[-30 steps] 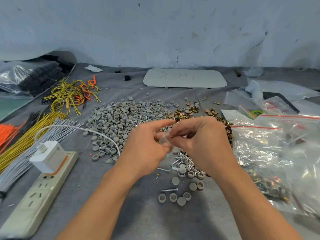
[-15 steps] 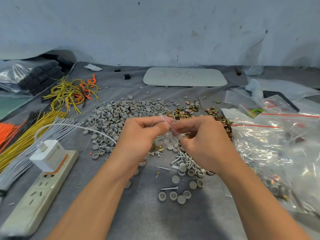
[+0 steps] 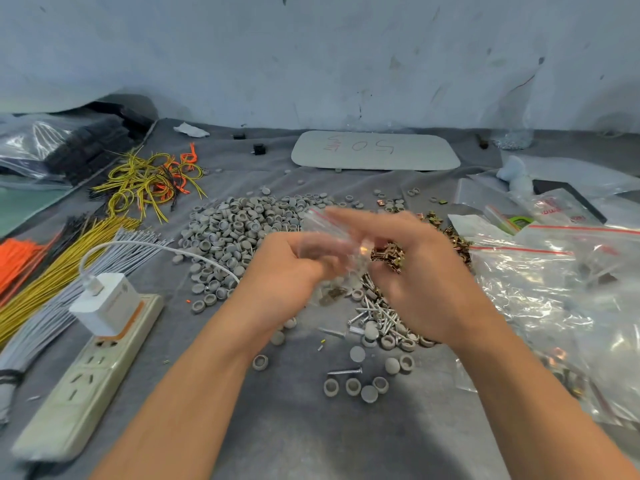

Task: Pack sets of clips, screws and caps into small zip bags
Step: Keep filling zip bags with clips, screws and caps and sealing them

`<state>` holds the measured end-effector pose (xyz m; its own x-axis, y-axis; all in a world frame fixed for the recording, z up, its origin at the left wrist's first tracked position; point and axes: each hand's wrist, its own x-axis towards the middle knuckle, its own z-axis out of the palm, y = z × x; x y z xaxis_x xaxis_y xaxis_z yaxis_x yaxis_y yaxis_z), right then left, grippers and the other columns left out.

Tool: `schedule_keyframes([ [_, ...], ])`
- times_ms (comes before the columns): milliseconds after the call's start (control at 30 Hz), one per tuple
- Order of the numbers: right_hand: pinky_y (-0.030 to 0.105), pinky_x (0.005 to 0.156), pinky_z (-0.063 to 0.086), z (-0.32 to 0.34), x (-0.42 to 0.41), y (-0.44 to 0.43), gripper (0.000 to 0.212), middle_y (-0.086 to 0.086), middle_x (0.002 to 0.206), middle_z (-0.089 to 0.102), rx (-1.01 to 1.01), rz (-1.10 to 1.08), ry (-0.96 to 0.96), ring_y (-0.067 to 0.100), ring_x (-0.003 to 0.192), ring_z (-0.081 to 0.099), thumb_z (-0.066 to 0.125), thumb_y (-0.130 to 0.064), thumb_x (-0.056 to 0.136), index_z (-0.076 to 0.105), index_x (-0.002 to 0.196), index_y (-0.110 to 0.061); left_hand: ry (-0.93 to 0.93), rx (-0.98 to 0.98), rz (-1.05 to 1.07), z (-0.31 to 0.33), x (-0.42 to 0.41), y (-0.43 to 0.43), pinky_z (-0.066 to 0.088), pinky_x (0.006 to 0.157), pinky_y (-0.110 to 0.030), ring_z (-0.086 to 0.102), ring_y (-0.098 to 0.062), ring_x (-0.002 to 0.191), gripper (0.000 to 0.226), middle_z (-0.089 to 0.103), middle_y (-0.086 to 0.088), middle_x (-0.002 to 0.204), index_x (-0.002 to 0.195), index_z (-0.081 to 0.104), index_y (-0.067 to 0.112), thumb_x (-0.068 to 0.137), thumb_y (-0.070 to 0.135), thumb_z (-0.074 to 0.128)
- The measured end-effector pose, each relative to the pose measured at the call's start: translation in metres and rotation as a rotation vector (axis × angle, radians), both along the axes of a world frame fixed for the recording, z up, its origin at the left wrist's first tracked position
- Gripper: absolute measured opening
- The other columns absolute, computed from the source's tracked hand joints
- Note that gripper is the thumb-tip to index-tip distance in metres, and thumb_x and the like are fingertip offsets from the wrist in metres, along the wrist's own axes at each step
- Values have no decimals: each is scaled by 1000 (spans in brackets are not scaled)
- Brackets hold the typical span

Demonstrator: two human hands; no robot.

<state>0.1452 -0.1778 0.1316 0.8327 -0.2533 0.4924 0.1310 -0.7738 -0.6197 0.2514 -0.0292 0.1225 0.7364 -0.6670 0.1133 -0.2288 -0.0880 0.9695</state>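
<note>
Plastic zip bag (image 3: 330, 237), small and clear with a red seal strip on top, is held up between both hands above the middle of the desk (image 3: 284, 431), over the gap between the cap pile and the screws. Left grip (image 3: 287, 268) is curled round the bag's lower part and holds it. Right grip (image 3: 422, 271) has fingers stretched out toward the bag's top edge; motion blur, so cannot tell if it pinches the bag or just touches it. Something small and brass-coloured shows inside the bag, too blurred to name. Grey caps (image 3: 242, 230) form a big heap just behind the left grip, and a few loose ones (image 3: 353, 386) lie nearer the person. Screws (image 3: 375, 315) are piled under the right wrist, mixed with more caps. Brass-coloured clips (image 3: 389, 256) sit just behind the right grip. Large zip bags (image 3: 554, 292) with red strips are stacked at the right edge. Far left: power strip (image 3: 79, 386) with a white charger (image 3: 107, 303) plugged in, and beside it bundles of yellow wires (image 3: 52, 275). A pale tray (image 3: 375, 150) marked "50" lies at the back by the wall.
</note>
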Motion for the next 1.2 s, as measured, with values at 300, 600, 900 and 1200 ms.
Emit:
schedule_keyframes([
  [300,2,52,40,-24,10,-10,36,-17,98,77,-110,-181,510,-7,51,57,62,-7,95,83,85,-35,364,-315,289,3,19,3,57,76,-23,77,-17,97,30,81,-5,99,98,77,14,97,-4,53],
  [600,31,82,54,-28,10,-6,58,0,115,71,-359,-107,811,23,103,67,58,3,83,69,127,-33,285,-238,237,1,18,3,52,98,-32,77,-14,99,31,81,-5,98,99,77,10,96,-6,50],
  [900,35,66,39,-28,15,19,20,4,88,54,-513,-147,823,34,95,64,54,-1,86,46,84,-19,301,-180,132,-3,16,2,51,100,-34,77,-19,101,30,80,-9,99,95,79,9,92,-6,53],
  [1200,34,65,58,-35,16,-2,15,2,80,71,-323,-218,685,22,69,66,65,-12,91,77,93,-21,533,-247,12,-1,22,6,61,75,-30,76,-24,101,22,78,-14,110,113,67,-2,101,1,49],
])
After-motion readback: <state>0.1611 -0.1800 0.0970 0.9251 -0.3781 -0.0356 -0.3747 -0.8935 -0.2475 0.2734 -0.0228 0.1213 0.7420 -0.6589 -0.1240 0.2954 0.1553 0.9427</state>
